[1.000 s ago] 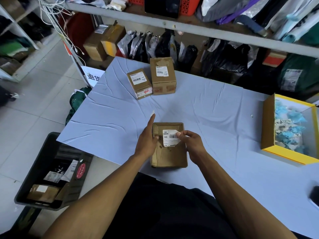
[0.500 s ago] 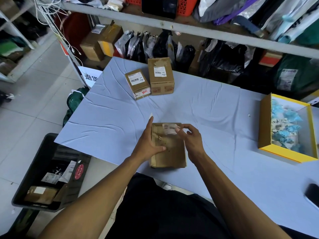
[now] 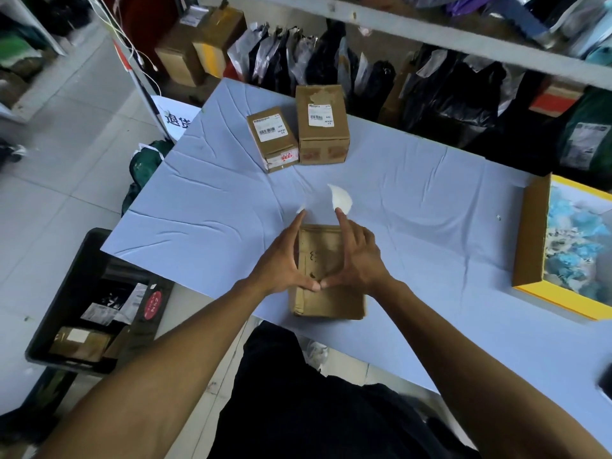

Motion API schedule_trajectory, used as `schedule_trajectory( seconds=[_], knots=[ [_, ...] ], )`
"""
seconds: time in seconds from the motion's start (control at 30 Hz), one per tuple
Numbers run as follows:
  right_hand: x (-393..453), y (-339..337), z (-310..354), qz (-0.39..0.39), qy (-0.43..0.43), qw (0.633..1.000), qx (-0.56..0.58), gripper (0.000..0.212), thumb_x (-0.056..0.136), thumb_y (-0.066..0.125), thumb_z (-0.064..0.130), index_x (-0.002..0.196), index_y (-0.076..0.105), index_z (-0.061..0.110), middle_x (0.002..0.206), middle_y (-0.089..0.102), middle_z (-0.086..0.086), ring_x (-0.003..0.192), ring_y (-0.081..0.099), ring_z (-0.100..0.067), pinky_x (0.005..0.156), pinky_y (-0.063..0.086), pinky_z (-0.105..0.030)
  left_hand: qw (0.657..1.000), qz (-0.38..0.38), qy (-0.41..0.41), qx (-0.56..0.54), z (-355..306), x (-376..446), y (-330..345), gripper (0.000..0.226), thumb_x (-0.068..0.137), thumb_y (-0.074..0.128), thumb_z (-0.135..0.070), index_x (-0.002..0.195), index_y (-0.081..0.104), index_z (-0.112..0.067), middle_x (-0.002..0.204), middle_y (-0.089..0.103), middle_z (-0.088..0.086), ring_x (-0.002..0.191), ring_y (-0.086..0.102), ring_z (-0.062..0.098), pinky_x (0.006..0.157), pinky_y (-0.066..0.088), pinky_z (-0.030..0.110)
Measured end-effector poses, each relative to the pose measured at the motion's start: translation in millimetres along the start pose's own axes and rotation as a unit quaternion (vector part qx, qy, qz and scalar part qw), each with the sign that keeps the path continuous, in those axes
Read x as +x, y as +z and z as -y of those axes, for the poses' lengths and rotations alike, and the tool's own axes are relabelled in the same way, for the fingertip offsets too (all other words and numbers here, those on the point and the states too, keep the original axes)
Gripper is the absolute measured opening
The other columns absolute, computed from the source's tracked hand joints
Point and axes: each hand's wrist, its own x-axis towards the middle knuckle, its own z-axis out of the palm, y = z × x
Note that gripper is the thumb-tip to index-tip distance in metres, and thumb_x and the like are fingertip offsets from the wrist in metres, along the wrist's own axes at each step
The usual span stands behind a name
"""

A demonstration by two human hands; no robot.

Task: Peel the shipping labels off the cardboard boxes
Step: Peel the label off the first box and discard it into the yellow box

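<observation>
A brown cardboard box (image 3: 320, 260) lies on the blue table at its near edge, its top bare of any label. My left hand (image 3: 281, 265) rests along the box's left side and my right hand (image 3: 359, 256) along its right side, fingers straight, thumbs meeting over the box's near part. A curled white shipping label (image 3: 341, 198) sticks up from my right fingertips, off the box. A small white scrap (image 3: 300, 209) clings to my left index fingertip. Two more boxes stand at the back, a smaller one (image 3: 272, 137) and a taller one (image 3: 322, 124), each with a white label on top.
A yellow-edged open box (image 3: 530, 233) with crumpled blue and white scraps sits at the right. A black crate (image 3: 63, 303) holding parcels stands on the floor at the lower left. Bags and shelves line the back, and a dark object (image 3: 606, 382) lies at the right edge.
The label has come fully off the near box and now hangs from my right fingertips. My right hand moved from the label down to the box's side, and my thumbs have met.
</observation>
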Motion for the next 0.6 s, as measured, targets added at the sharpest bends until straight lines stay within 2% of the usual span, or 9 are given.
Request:
schedule_trajectory(
  seconds=[0.07,0.1,0.17,0.23,0.3,0.37,0.47,0.53,0.6],
  knots=[
    [7,2,-4,-0.039,-0.002,0.999,-0.002,0.136,0.050,0.084,0.065,0.151,-0.004,0.041,0.141,0.040,-0.004,0.124,0.036,-0.031,0.097,0.042,-0.048,0.999,-0.039,-0.009,0.001,-4,7,0,0.141,0.050,0.094,-0.044,0.152,-0.003,-0.045,0.161,0.021,-0.011,0.145,0.029,0.017,0.110,0.041,0.041],
    [11,2,-6,-0.064,-0.004,0.998,-0.004,0.127,0.057,0.083,0.060,0.152,0.000,0.041,0.130,0.048,-0.004,0.114,0.042,-0.029,0.091,0.045,-0.045,0.998,-0.067,-0.020,0.003,-7,13,-1,0.135,0.053,0.094,-0.042,0.153,0.003,-0.043,0.156,0.034,-0.006,0.139,0.039,0.020,0.106,0.046,0.040],
    [23,2,-6,-0.114,-0.004,0.993,-0.008,0.106,0.072,0.080,0.045,0.152,0.009,0.041,0.112,0.057,-0.003,0.102,0.049,-0.025,0.082,0.049,-0.040,0.991,-0.127,-0.047,0.005,-14,24,-1,0.120,0.063,0.091,-0.037,0.153,0.012,-0.038,0.128,0.058,0.002,0.114,0.059,0.023,0.090,0.052,0.030],
    [28,2,-6,-0.139,-0.005,0.990,-0.006,0.096,0.079,0.076,0.041,0.152,0.013,0.042,0.105,0.060,-0.002,0.099,0.053,-0.024,0.080,0.050,-0.038,0.987,-0.150,-0.054,0.008,-17,30,-1,0.108,0.071,0.086,-0.033,0.154,0.016,-0.035,0.115,0.062,0.005,0.104,0.062,0.023,0.086,0.050,0.028],
    [26,-1,-9,-0.130,-0.004,0.990,0.060,0.099,0.077,0.075,0.048,0.151,0.009,0.042,0.115,0.061,-0.004,0.106,0.055,-0.025,0.086,0.050,-0.039,0.989,-0.140,-0.043,-0.014,-14,27,-1,0.108,0.073,0.085,-0.033,0.154,0.013,-0.036,0.126,0.059,0.005,0.115,0.058,0.024,0.092,0.049,0.031],
    [13,-7,-15,-0.096,-0.004,0.985,0.140,0.118,0.065,0.080,0.057,0.150,-0.001,0.045,0.140,0.048,-0.007,0.125,0.045,-0.026,0.100,0.043,-0.042,0.996,-0.089,-0.011,-0.020,-9,16,-3,0.122,0.066,0.088,-0.039,0.153,0.003,-0.041,0.150,0.039,0.002,0.136,0.040,0.021,0.103,0.041,0.032],
    [-9,-10,-26,-0.002,-0.041,0.991,0.129,0.145,0.047,0.089,0.058,0.151,-0.010,0.040,0.161,0.012,0.001,0.144,0.017,-0.025,0.116,0.026,-0.048,0.987,0.013,0.077,0.137,-3,5,-4,0.145,0.048,0.090,-0.054,0.153,-0.009,-0.038,0.163,0.006,-0.004,0.149,0.008,0.018,0.118,0.019,0.033],
    [-14,-7,-28,0.042,-0.038,0.991,0.125,0.148,0.047,0.092,0.051,0.150,-0.013,0.039,0.159,0.011,0.000,0.143,0.016,-0.025,0.116,0.025,-0.043,0.976,0.022,0.087,0.197,-3,9,-4,0.150,0.043,0.089,-0.058,0.153,-0.010,-0.035,0.161,0.013,0.000,0.148,0.013,0.021,0.119,0.021,0.038],
    [-12,-8,-25,0.018,0.000,0.986,0.164,0.139,0.053,0.092,0.044,0.150,-0.007,0.042,0.148,0.034,-0.009,0.132,0.035,-0.029,0.106,0.037,-0.040,0.982,-0.009,0.053,0.180,-11,21,-1,0.142,0.047,0.090,-0.053,0.154,-0.001,-0.035,0.148,0.034,0.006,0.135,0.033,0.025,0.109,0.037,0.041]
  ],
)
